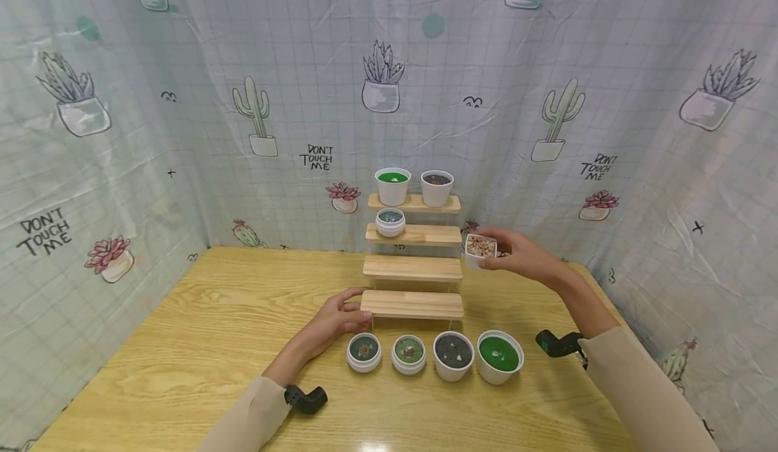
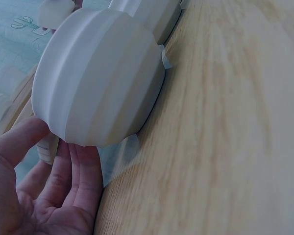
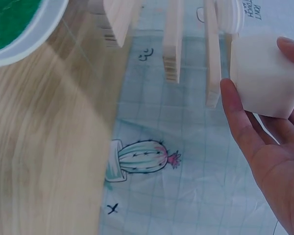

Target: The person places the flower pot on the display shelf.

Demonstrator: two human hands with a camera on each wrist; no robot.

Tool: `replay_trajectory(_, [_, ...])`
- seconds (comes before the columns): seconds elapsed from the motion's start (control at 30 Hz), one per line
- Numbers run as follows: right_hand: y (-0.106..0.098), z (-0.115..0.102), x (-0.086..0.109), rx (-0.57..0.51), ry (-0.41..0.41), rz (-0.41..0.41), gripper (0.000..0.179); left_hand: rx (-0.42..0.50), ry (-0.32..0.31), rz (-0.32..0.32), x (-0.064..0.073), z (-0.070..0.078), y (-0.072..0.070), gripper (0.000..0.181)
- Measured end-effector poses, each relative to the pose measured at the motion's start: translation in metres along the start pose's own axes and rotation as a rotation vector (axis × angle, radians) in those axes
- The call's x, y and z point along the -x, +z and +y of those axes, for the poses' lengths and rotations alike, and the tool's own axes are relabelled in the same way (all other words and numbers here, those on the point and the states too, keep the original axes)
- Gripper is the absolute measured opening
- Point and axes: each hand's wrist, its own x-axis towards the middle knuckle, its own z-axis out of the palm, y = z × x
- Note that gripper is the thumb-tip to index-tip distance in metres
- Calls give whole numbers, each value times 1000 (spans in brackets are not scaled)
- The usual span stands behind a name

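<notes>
My right hand holds a small square white pot filled with pinkish-brown grit, just right of the tiered wooden stand. Thumb and fingers take it by opposite sides, as the right wrist view shows of the pot. At the stand's lowest step, my left hand grips the left end, thumb at the front edge and fingers behind. In the left wrist view, a ribbed white pot partly covers that grip.
On the top step stand a green-filled pot and a brown-filled pot. A round white pot sits on the step below, at left. Before the stand are two round pots, a dark-filled pot and another green-filled pot.
</notes>
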Motion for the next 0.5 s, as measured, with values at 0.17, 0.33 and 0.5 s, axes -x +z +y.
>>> replay_trajectory(0.17, [1,-6,-11,-13,-21,-8,62,-5,3,-1,1,2,1,80])
replay_trajectory(0.33, [3,-10,-20,-5,-18,-17,62,-7,10,-4,1,1,1,81])
replay_trajectory(0.5, [4,-12,-28,-10,-24,-11,63,-13,3,1,2,0,0,81])
